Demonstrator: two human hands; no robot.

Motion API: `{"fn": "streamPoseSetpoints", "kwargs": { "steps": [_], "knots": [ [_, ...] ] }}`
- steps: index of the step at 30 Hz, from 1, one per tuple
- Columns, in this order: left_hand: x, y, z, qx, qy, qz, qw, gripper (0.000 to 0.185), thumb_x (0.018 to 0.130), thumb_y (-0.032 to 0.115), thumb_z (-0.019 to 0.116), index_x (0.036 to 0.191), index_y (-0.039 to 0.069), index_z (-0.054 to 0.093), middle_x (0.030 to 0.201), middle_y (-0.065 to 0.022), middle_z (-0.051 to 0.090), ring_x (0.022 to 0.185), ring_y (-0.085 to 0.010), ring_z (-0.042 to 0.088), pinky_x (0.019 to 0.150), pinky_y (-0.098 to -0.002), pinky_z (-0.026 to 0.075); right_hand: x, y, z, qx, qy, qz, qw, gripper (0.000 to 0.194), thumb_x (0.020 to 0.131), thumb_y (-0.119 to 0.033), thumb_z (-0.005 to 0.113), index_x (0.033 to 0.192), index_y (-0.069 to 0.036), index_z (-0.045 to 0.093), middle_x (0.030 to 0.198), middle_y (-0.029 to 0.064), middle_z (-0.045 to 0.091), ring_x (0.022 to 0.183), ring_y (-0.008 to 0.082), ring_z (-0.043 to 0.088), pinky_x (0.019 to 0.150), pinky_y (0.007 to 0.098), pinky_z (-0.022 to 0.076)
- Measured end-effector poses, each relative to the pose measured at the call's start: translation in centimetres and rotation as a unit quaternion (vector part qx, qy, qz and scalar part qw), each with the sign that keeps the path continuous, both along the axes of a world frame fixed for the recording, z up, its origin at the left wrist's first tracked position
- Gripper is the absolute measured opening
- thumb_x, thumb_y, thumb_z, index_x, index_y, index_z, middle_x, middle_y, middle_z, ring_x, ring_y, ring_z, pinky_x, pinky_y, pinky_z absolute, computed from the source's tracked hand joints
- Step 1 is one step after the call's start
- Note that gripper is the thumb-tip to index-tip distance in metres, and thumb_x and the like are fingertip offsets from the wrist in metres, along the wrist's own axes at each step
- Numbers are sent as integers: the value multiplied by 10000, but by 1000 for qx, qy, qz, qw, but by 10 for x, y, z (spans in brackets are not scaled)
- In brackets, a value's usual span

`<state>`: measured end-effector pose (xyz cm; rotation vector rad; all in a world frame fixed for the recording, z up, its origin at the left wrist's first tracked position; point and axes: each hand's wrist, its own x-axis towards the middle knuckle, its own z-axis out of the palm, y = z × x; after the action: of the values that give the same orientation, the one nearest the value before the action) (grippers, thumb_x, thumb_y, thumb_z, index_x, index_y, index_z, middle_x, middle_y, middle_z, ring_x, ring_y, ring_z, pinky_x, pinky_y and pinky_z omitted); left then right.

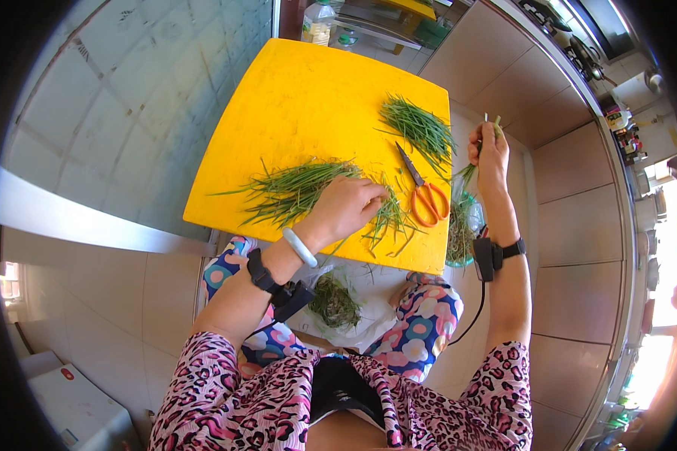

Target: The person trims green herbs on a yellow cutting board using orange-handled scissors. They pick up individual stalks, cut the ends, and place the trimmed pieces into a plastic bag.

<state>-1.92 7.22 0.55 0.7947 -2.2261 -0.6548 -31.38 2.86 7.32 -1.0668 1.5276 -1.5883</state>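
To the right of the yellow table (293, 107), my right hand (489, 151) is raised and closed around a small bunch of chives (468, 171). Pale stem ends stick out above the fingers, and leaves hang below. My left hand (350, 204) rests at the right end of a loose pile of chives (293, 189). Its fingers are curled over leaf scraps (392, 217); whether they pinch anything cannot be made out. Scissors with orange handles (429, 204) lie by the table's right edge, blades apart slightly. Above them is a neater bundle of green chives (418, 128).
A green-rimmed container with withered trimmings (460, 228) stands below the table's right edge. Between my knees is a plastic bag with more trimmings (335, 301). Tiled cabinets (578, 225) line the right, and a glass panel (130, 113) the left. An oil bottle (319, 25) stands behind.
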Motion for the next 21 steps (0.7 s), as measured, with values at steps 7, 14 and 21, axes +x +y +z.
{"fn": "streamPoseSetpoints", "kwargs": {
  "steps": [7, 14, 21],
  "knots": [
    [10, 1, 11, -30, -67, 26, 997, 119, 902, 160, 637, 931, 94, 731, 877, -72, 697, 868, -282, 670, 845, -425, 481, -13, -96, -49, 39, 496, -28, 867, 332, 998, -407, 595, 1140, -107, 578, 975, 179, 717, 946, 411, 676, 806, 495, 516],
    [12, -4, 18, -38, -79, 33, 996, 85, 893, 111, 668, 954, 71, 711, 889, -84, 701, 868, -293, 654, 806, -416, 481, -27, -121, -94, -28, 559, 29, 828, 639, 872, -333, 754, 1405, -56, 533, 1325, 188, 622, 1228, 372, 588, 1031, 432, 472],
    [28, -19, 32, -51, -60, 72, 994, 91, 894, 107, 681, 957, 54, 721, 860, -121, 715, 810, -331, 676, 783, -440, 510, -9, 16, -21, 101, 508, 161, 840, 357, 927, -362, 673, 1155, -92, 724, 949, 164, 746, 930, 350, 715, 839, 429, 566]
  ]
}}
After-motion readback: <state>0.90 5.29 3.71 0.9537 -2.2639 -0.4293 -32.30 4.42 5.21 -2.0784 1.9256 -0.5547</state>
